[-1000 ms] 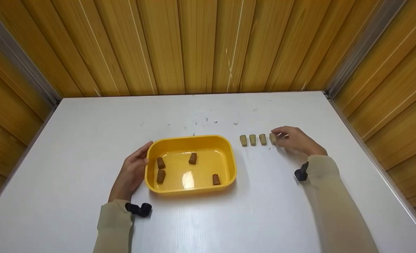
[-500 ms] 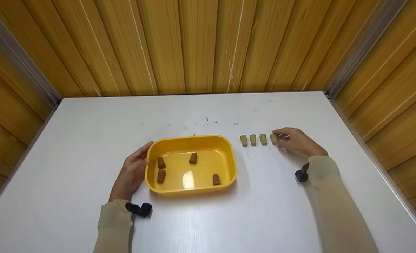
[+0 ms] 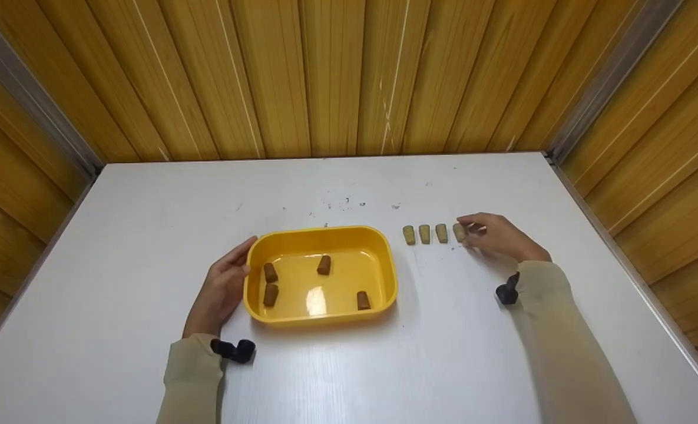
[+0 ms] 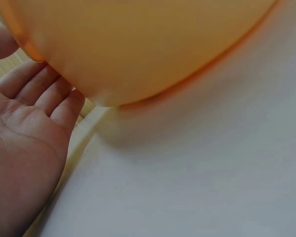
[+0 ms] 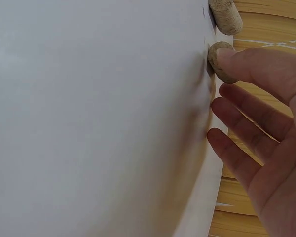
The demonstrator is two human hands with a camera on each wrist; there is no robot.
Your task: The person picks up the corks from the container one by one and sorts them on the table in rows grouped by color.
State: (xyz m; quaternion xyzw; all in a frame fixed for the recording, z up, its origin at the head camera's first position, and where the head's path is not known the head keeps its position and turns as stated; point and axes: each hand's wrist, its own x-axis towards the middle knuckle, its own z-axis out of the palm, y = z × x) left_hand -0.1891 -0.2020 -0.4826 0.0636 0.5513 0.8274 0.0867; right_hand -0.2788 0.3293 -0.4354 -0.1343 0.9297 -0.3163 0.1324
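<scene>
My left hand [image 3: 220,288] rests along the outer left side of a yellow tray [image 3: 295,285], its fairly straight fingers touching the wall, as the left wrist view also shows. Several brown tapered plugs lie inside, one of them a plug [image 3: 324,265] near the far wall. To the right, my right hand [image 3: 499,238] pinches a pale tapered cork [image 3: 459,232], the rightmost of a short row. In the right wrist view the thumb [image 5: 259,69] presses on that cork [image 5: 222,61] while the lower fingers stay spread.
Three more corks, among them a middle cork [image 3: 424,234], lie between the tray and my right hand. The white table [image 3: 443,365] has small dark marks behind the tray. Wood-patterned walls [image 3: 331,76] enclose the back and sides.
Almost nothing differs. My right hand shifts very slightly at the rightmost cork; the left hand and the tray stay where they were.
</scene>
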